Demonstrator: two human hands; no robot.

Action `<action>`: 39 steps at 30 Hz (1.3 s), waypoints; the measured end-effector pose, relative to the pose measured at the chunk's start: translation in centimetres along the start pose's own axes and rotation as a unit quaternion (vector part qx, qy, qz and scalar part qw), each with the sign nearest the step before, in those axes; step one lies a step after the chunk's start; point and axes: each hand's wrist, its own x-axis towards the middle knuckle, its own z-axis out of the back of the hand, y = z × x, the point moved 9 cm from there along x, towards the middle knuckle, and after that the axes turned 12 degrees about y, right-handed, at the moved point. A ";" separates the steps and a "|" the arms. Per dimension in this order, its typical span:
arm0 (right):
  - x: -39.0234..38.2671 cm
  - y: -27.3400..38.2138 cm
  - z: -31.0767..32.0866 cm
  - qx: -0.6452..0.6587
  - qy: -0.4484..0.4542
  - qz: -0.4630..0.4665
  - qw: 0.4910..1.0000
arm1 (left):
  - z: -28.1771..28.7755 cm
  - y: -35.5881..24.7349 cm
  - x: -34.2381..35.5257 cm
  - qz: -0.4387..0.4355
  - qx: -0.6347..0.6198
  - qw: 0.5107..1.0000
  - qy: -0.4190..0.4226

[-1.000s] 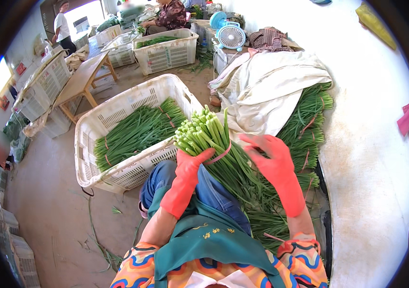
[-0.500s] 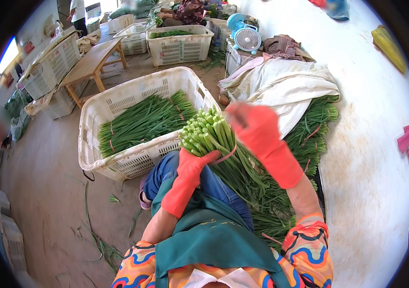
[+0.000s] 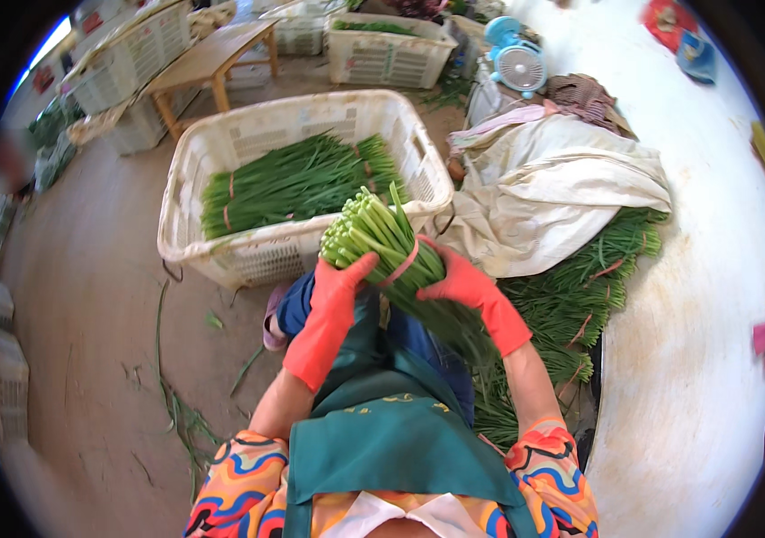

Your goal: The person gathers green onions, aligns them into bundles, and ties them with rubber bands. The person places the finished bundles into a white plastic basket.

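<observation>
Both hands in orange-red rubber gloves, both wrapped around one bundle of green stalks [image 3: 389,242] held over the lap, just in front of the near wall of the white plastic basket [image 3: 248,255]. Left hand [image 3: 339,285] grips the bundle from the left side, thumb up against the stalks, fingers curled under; right hand [image 3: 459,280] grips from the right, fingers closed over the stalks a bit lower down. A pink rubber band [image 3: 400,263] circles the bundle between the two hands. Cut ends point up and away toward the basket, leafy ends trail down toward the person's right knee and blur out. Basket holds several flat-lying bundles [image 3: 297,179] of the same green stalks, some with bands on them. Loose pile of stalks [image 3: 580,296] lies on the floor to the right, partly under a cream cloth [image 3: 553,193]. Small blue fan [image 3: 517,63] behind the cloth. Wooden bench [image 3: 212,58] and more white crates [image 3: 387,49] farther back. Green apron [image 3: 391,430] covers the lap. Stray stalk scraps on the concrete floor [image 3: 104,341] at left.
</observation>
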 end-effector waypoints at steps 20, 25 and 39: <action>2.1 11.1 -6.4 -0.318 -0.075 0.250 0.912 | 7.5 -1.5 -3.7 -0.132 0.216 0.956 -0.145; 5.1 9.6 -9.5 -0.463 -0.119 0.183 0.859 | 7.1 -1.8 -3.0 -0.146 0.171 0.970 -0.095; 8.0 8.3 -5.7 -0.196 -0.013 0.207 0.959 | 5.0 -2.8 -2.4 -0.148 0.235 0.957 -0.079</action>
